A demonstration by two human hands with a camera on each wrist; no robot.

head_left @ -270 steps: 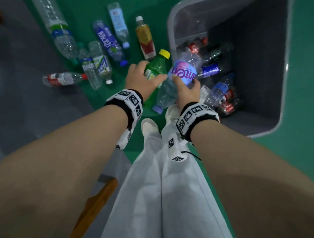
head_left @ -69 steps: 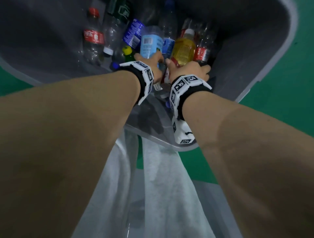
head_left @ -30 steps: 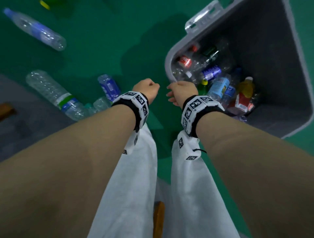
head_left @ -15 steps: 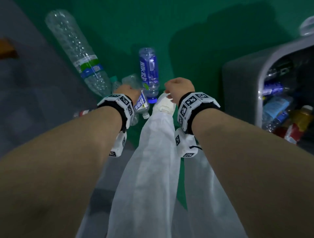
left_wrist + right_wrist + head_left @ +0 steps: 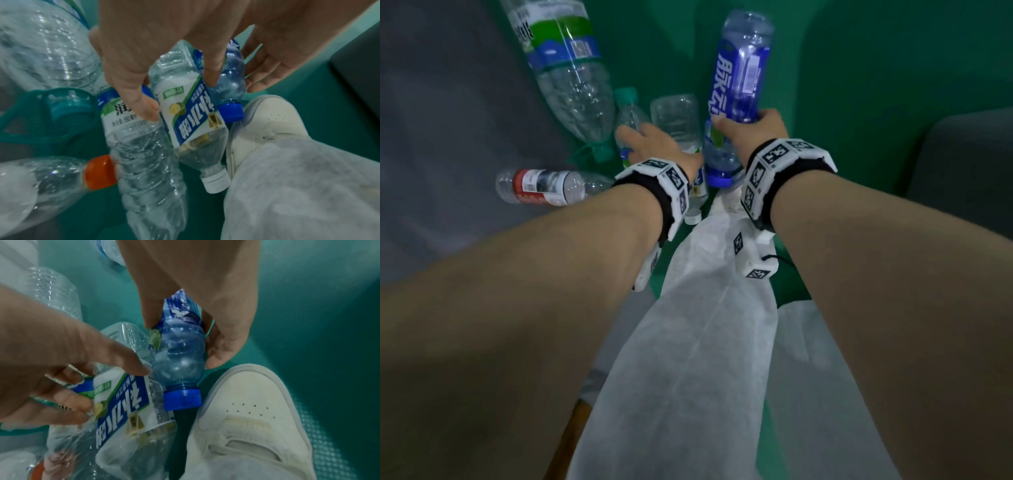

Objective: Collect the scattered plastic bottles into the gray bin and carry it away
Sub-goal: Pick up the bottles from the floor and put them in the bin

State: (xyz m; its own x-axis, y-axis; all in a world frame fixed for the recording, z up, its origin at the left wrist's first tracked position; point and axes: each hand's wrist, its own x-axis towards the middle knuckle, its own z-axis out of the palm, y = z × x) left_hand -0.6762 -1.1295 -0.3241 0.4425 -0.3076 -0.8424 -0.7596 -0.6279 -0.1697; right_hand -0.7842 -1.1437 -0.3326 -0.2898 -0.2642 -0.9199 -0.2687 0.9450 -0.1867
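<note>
Blue plastic catches the eye first: the right hand (image 5: 751,128) has its thumb and fingers wrapped around the waist of the blue sports-drink bottle (image 5: 739,85), whose long axis runs away from the person, blue cap (image 5: 182,400) pointing back toward the white shoe (image 5: 246,426). Just left of that bottle, the left hand (image 5: 654,145) reaches down with fingers spread and partly curled over two bottles lying side by side: the white-labelled bottle with the white cap (image 5: 191,116) and the clear ribbed water bottle (image 5: 144,154). Whether it has closed on them I cannot tell; the fingertips touch both. Further left of the blue bottle lie the large clear bottle with the green-and-blue label (image 5: 565,68) and, nearer the person, the red-labelled bottle (image 5: 541,186), both untouched on the green floor (image 5: 893,68). The gray bin (image 5: 969,157) shows only as a dark edge well to the right of the blue bottle, so the right hand looks nearer to it, and I judge its bottle goes across first.
</note>
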